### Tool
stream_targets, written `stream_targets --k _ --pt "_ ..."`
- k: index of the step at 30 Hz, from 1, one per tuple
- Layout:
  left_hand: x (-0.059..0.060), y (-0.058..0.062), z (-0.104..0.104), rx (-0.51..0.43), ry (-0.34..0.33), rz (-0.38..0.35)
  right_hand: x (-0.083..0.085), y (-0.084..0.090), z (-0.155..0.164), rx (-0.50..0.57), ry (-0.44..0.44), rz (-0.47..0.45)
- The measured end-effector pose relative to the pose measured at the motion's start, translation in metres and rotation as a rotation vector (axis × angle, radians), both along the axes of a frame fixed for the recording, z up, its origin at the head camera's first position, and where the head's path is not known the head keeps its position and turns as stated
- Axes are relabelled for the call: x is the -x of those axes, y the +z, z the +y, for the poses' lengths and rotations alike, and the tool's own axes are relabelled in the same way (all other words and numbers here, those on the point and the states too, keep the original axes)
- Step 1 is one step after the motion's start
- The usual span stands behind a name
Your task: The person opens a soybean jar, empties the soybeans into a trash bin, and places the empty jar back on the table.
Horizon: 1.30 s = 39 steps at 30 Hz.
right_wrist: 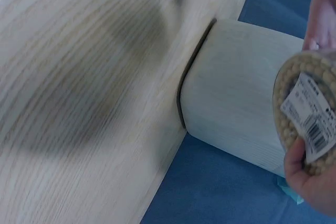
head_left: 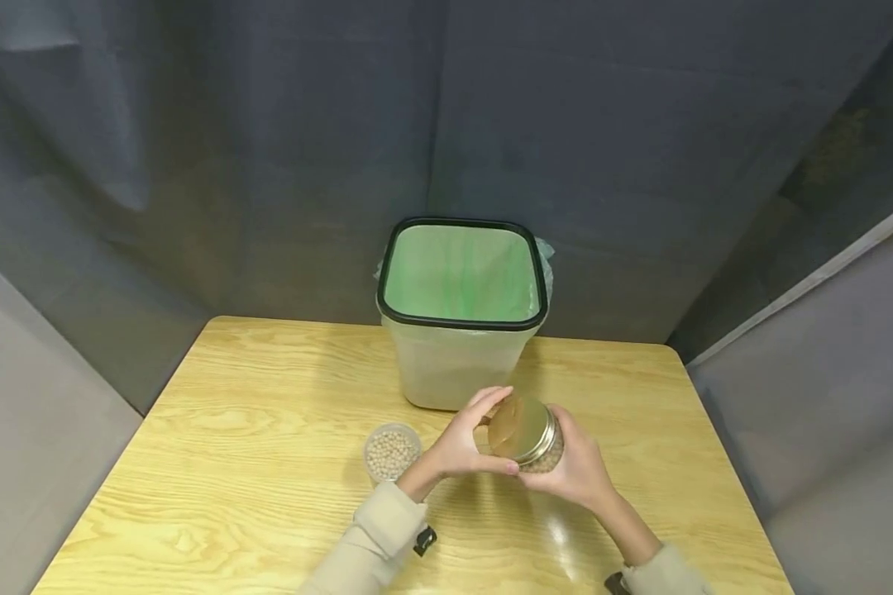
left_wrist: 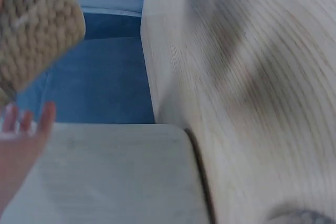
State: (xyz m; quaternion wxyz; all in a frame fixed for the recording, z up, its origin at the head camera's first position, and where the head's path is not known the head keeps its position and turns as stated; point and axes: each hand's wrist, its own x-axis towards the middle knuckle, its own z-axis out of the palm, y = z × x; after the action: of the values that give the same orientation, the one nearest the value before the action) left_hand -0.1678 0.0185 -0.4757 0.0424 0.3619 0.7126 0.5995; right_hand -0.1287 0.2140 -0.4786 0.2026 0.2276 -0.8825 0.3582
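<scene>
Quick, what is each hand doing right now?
Left hand: fingers curled round the gold lid of the jar of beans.
Right hand: holds the jar's body.

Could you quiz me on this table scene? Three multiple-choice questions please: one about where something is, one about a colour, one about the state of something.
1. Where is the small cup of beans?
A. Inside the bin
B. On the table, left of the hands
C. On top of the jar

2. What colour is the liner inside the bin?
A. Green
B. Red
C. Black

3. What state is the jar in?
A. Lying open on the table
B. Standing untouched by the bin
C. Lid on, held by both hands

Answers:
1 B: the cup stands on the table beside the left hand.
2 A: the head view shows a green lining.
3 C: the left hand grips the gold lid, the right hand the body.
</scene>
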Motion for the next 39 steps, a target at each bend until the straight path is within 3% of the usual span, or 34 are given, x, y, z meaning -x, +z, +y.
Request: stream_targets --k 4,6,8,11,17,21,24,27,33,36,39 --pt "0.009 -0.003 -0.006 -0.175 -0.212 -0.106 0.003 0.005 0.002 -0.025 0.026 -0.013" --pt "0.011 -0.004 -0.005 -0.214 -0.248 -0.12 0.002 0.006 0.002 -0.039 0.026 -0.021" --pt "0.011 -0.005 -0.004 -0.222 -0.237 -0.137 0.002 0.006 0.002 -0.046 0.023 -0.025" --pt "0.009 -0.007 -0.002 -0.214 -0.158 -0.168 0.002 0.006 0.002 -0.048 0.015 -0.02" --pt "0.001 -0.009 0.008 -0.138 0.087 -0.185 0.003 0.005 0.001 -0.112 -0.049 0.011" --pt "-0.005 -0.007 0.014 0.0 0.249 -0.136 0.004 0.005 0.0 -0.145 -0.077 0.038" --pt "-0.008 -0.004 0.014 0.123 0.298 -0.086 0.005 0.004 0.001 -0.161 -0.068 0.058" --pt "-0.007 0.0 0.009 0.188 0.227 -0.009 0.006 0.003 0.004 -0.175 -0.029 0.077" --pt "0.001 0.004 -0.007 0.125 -0.07 0.121 0.007 0.004 0.007 -0.177 0.092 0.098" --pt "0.003 0.005 -0.01 0.122 -0.104 0.138 0.007 0.004 0.008 -0.187 0.115 0.095" --pt "0.003 0.004 -0.01 0.139 -0.067 0.125 0.006 0.004 0.008 -0.193 0.121 0.09"
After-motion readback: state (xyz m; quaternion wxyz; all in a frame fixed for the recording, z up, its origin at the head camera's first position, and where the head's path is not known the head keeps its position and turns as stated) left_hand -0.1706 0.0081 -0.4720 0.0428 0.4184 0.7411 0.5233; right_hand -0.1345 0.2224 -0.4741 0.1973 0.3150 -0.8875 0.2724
